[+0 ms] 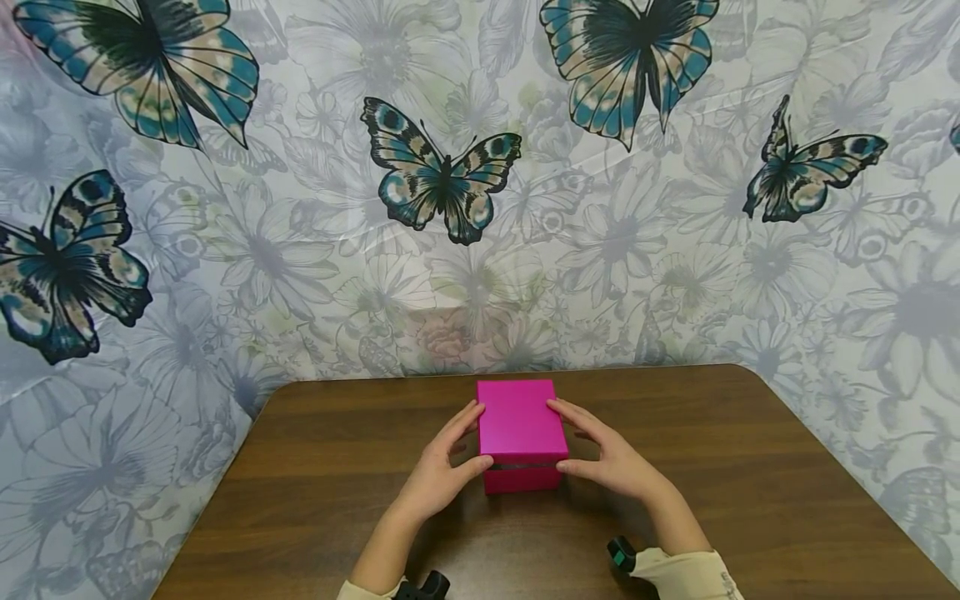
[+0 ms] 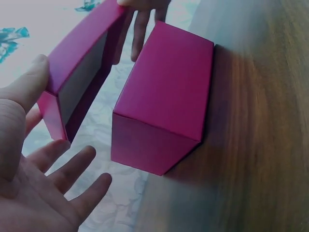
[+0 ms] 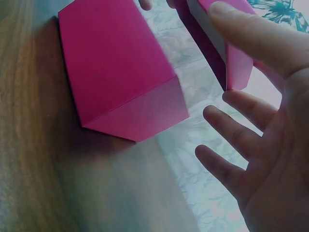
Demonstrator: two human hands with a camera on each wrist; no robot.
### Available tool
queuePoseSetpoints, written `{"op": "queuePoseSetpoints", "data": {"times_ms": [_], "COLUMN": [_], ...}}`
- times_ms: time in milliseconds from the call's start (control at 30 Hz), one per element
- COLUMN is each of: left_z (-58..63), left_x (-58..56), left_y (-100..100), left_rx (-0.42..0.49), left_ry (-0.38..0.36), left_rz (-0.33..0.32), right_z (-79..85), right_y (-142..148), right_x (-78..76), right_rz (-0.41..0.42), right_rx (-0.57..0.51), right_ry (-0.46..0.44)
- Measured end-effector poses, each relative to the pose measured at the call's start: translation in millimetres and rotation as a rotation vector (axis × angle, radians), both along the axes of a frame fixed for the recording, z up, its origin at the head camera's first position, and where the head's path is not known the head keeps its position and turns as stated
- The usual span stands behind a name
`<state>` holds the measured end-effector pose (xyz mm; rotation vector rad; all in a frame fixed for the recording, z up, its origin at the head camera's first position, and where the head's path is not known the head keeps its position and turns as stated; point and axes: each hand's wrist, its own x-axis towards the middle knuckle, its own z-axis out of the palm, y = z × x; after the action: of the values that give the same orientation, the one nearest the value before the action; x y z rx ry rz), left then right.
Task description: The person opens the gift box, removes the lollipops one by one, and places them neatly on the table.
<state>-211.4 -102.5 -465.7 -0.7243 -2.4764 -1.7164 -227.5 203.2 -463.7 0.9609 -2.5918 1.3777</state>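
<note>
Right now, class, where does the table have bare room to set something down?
Bare tabletop lies between the left hand and the left edge, between the right hand and the right edge, and on the near side of the pink base. Crowded: the base, where both hands hold the lid above.

From above, your head camera faces forward and down over the tabletop to the butterfly-print backdrop. Your wrist cameras look in at close range from opposite sides; both views share the pink box and its lid.
</note>
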Motion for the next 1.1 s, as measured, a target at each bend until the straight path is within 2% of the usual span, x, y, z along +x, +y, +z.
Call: {"op": "queuePoseSetpoints", "data": {"times_ms": [233,500,700,933,1100], "left_z": [9.1,17.6,21.8,25.2,26.3], "left_x": [3.5,8.3,11.4,12.8,13.4], "left_y": [0.2,2.4,3.0,2.7,3.4], "left_rx": [-0.033,-0.042,-0.038,-0.044,-0.045], "left_ry": [0.062,0.080,0.087,0.206,0.252], "left_rz": [0.069,0.119,0.102,0.066,0.072], "right_z": [9.3,16.3,21.5,23.4,23.9], "right_y": [0.0,-6.9,-10.3,-11.6,-11.8], "right_x": [2.6,3.4,6.8,7.4,6.7], "right_rz": [-0.021,-0.080,-0.167,-0.276,-0.315], "right_rx": [0.043,0.050,0.043,0.016,-0.005], "right_ry": [0.041,0.240,0.306,0.356,0.384]}}
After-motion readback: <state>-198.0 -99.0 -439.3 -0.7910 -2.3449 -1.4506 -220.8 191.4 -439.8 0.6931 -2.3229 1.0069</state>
